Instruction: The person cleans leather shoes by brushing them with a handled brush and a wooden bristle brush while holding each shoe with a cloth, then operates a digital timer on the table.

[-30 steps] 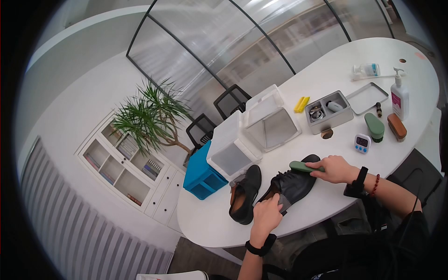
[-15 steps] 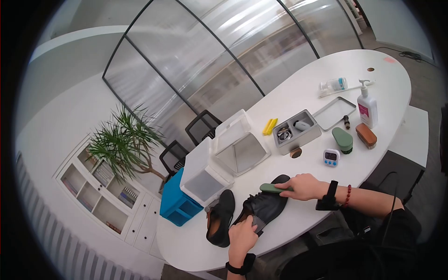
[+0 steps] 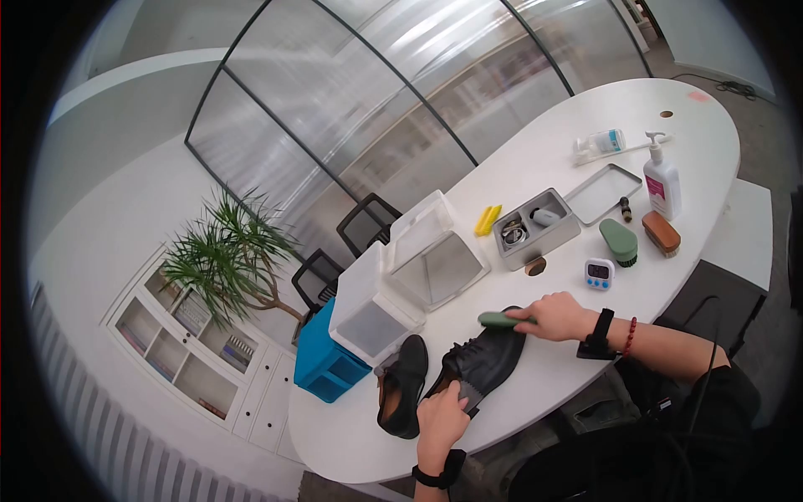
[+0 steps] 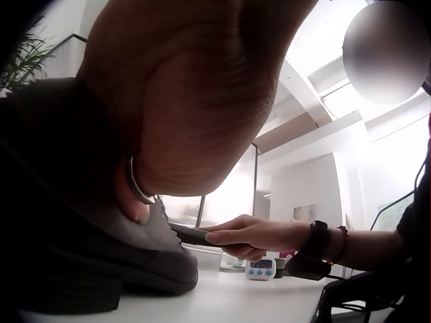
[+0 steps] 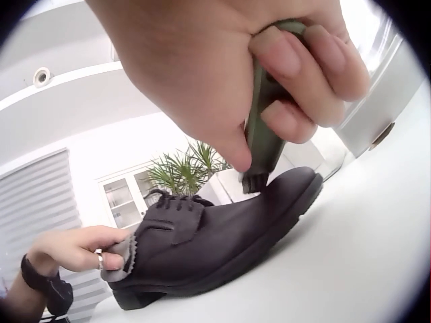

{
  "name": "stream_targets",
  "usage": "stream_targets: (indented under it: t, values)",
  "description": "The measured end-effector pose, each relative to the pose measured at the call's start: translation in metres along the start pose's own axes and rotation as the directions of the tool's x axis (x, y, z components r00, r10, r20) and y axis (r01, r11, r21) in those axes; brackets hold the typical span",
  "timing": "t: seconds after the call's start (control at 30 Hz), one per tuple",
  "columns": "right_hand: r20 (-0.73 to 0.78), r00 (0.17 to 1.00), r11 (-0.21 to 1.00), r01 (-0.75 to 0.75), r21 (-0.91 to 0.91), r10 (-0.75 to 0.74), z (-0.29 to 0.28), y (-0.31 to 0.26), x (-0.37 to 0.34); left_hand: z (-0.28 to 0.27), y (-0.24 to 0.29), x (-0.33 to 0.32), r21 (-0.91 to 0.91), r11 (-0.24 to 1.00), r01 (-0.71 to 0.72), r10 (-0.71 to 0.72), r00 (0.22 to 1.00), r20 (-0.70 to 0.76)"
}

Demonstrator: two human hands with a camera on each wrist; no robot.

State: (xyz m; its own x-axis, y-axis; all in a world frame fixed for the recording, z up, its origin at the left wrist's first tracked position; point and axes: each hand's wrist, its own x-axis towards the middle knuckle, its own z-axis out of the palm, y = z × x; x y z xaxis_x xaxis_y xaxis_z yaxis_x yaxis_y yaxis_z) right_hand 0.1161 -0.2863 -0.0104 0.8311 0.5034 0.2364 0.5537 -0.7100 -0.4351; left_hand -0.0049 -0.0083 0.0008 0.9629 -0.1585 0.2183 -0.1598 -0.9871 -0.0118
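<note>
A black lace-up shoe (image 3: 495, 361) rests on the white table, its toe pointing away to the right. My left hand (image 3: 443, 421) grips its heel end, thumb outside over a grey cloth (image 5: 120, 259) with a zigzag edge; the other fingers are hidden inside the opening. My right hand (image 3: 562, 316) holds a green-handled brush (image 3: 495, 320), fingers curled round the handle. In the right wrist view the brush's dark bristles (image 5: 254, 183) are right at the top of the shoe's toe. The matching shoe (image 3: 407, 372) stands just left of the first one.
White bins (image 3: 376, 305) and a blue crate (image 3: 328, 360) stand behind the shoes. Farther right are a grey tin (image 3: 544, 243), yellow items (image 3: 488, 220), a timer (image 3: 599, 274), a second green brush (image 3: 619, 240), a wooden brush (image 3: 661, 233) and a pump bottle (image 3: 663, 188).
The head view has swung right, shifting the scene leftward. My right hand keeps the brush at the shoe's toe with slight shifts; my left hand stays at the heel.
</note>
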Motion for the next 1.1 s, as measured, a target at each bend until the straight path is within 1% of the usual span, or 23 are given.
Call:
stream_targets:
  t: [0.07,0.1,0.2,0.27,0.33,0.4,0.47,0.6,0.67,0.7,0.77,0.83,0.9,0.93,1.0,1.1]
  values:
    - [-0.124,0.988,0.996,-0.093,0.009,0.094,0.006,0.010,0.005,-0.001,-0.001,-0.001,-0.001,1.000,-0.005,0.005,1.000,-0.016]
    - [-0.127,0.988,0.996,-0.088,0.011,0.089,0.004,0.009,0.007,-0.002,-0.002,0.000,0.006,1.000,0.002,-0.001,1.000,-0.006]
    - [-0.100,0.992,0.996,-0.077,0.034,0.080,0.002,0.005,0.009,-0.002,-0.007,0.003,0.020,1.000,-0.001,0.001,1.000,-0.007]
    - [-0.027,0.997,0.994,0.074,0.082,-0.072,0.006,0.000,0.007,-0.002,-0.005,0.002,0.024,1.000,-0.017,0.017,1.000,-0.010]
    - [-0.025,0.997,0.994,0.068,0.087,-0.066,0.006,-0.002,0.007,-0.004,-0.004,0.005,0.026,1.000,0.001,-0.001,1.000,0.014]
    - [-0.007,0.998,0.995,0.067,0.079,-0.066,0.006,0.000,0.003,-0.001,-0.002,0.001,0.007,1.000,-0.009,0.009,1.000,0.002]
    - [-0.021,0.998,0.999,-0.053,0.002,0.053,0.003,0.006,0.006,0.001,-0.006,0.000,0.000,1.000,-0.018,0.018,1.000,-0.019]
    - [-0.038,0.995,0.995,-0.091,0.048,0.093,0.000,-0.001,0.007,-0.004,-0.007,0.003,0.018,1.000,-0.022,0.023,0.999,-0.028]
    - [-0.073,0.997,0.998,-0.017,0.060,0.022,0.005,-0.005,0.005,-0.003,-0.005,0.003,0.013,1.000,-0.026,0.027,0.999,-0.029]
    - [-0.072,0.997,0.998,-0.021,0.063,0.026,0.007,-0.007,0.005,-0.003,-0.005,0.003,0.021,1.000,-0.021,0.021,1.000,-0.019]
    - [0.015,0.999,0.983,0.047,0.177,-0.050,0.010,-0.010,0.007,-0.002,-0.006,0.005,0.035,0.999,-0.016,0.016,1.000,-0.009]
    - [0.023,0.999,0.986,0.040,0.164,-0.045,0.007,-0.010,0.005,-0.001,-0.005,0.003,0.023,0.999,-0.028,0.028,0.999,-0.019]
    - [-0.027,1.000,1.000,0.006,0.017,-0.005,0.005,-0.005,0.003,0.000,-0.006,0.002,0.023,0.999,-0.025,0.025,0.999,-0.020]
    - [-0.028,1.000,1.000,0.007,0.017,-0.007,0.005,-0.001,0.003,0.001,-0.006,0.002,0.023,0.999,-0.023,0.024,0.999,-0.024]
    - [-0.081,0.996,0.999,-0.043,0.002,0.043,0.007,0.003,0.006,0.000,-0.008,0.001,0.022,1.000,-0.022,0.023,0.999,-0.029]
    - [-0.112,0.994,1.000,0.002,0.002,-0.002,0.008,-0.002,0.006,-0.002,-0.007,0.003,0.026,0.999,-0.018,0.019,1.000,-0.022]
